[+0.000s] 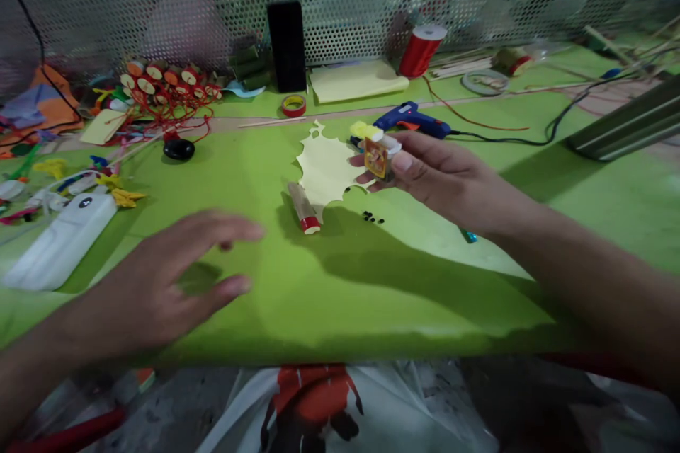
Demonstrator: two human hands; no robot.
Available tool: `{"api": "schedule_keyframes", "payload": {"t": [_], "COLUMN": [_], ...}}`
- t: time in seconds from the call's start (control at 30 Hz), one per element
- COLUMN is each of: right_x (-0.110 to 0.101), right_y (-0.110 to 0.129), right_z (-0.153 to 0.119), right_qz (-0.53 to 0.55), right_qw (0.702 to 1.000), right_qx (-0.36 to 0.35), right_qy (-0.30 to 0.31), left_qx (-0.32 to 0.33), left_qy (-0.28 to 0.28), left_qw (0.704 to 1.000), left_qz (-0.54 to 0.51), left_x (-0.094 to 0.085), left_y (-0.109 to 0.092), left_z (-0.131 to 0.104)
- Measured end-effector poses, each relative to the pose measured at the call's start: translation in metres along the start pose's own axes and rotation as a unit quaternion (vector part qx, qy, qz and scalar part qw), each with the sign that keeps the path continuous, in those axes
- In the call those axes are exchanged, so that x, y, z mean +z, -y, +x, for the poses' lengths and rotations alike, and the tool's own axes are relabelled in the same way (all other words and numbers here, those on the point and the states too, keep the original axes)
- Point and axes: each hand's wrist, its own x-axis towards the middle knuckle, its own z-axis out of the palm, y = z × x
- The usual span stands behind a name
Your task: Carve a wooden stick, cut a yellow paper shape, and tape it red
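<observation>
My right hand (440, 173) grips a small see-through box with an orange picture label (377, 158), something yellow showing at its top. It hovers over the right side of a pale yellow paper cutout (326, 166) with a scalloped edge. Thumb and fingers apart, my left hand (178, 276) hangs above the green table (297, 297) with nothing in it. Between my hands lies a short wooden tube with a red band (304, 209), its upper part over the cutout's edge. Several tiny black beads (372, 217) are scattered just below the right hand.
Behind the right hand lies a blue glue gun (411, 117) with its cord running right. A black phone (287, 46) and a red thread spool (422, 49) stand by the mesh panel. On the left are a white power bank-like block (64, 241) and corded red-banded tubes (159, 78).
</observation>
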Motion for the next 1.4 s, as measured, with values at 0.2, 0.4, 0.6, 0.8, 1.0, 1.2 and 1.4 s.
{"api": "schedule_keyframes", "payload": {"t": [0.2, 0.4, 0.6, 0.8, 1.0, 1.2, 1.4], "right_x": [0.015, 0.018, -0.005, -0.006, 0.000, -0.003, -0.005], "right_y": [0.012, 0.013, -0.020, -0.043, -0.046, -0.044, -0.044], "right_z": [0.008, 0.006, -0.021, -0.035, -0.032, -0.033, -0.034], "right_qz": [-0.100, -0.116, -0.429, -0.528, -0.519, -0.500, -0.497], "right_qw": [0.988, 0.981, 0.902, 0.848, 0.851, 0.861, 0.860], "right_qx": [-0.023, 0.019, -0.038, -0.041, -0.071, -0.094, -0.115], "right_qy": [0.114, 0.153, 0.028, 0.028, 0.019, 0.027, 0.027], "left_qx": [0.139, 0.126, 0.075, 0.062, 0.023, 0.009, 0.009], "left_qy": [0.007, -0.039, -0.013, -0.041, -0.013, -0.015, -0.015], "left_qw": [0.990, 0.988, 0.992, 0.993, 0.993, 0.992, 0.992], "left_qz": [-0.031, -0.076, -0.104, -0.097, -0.119, -0.123, -0.128], "left_x": [0.035, 0.048, 0.038, 0.056, 0.067, 0.068, 0.067], "left_y": [0.014, 0.014, -0.005, -0.015, -0.009, -0.008, -0.008], "left_z": [0.121, 0.114, 0.062, 0.037, 0.036, 0.034, 0.034]}}
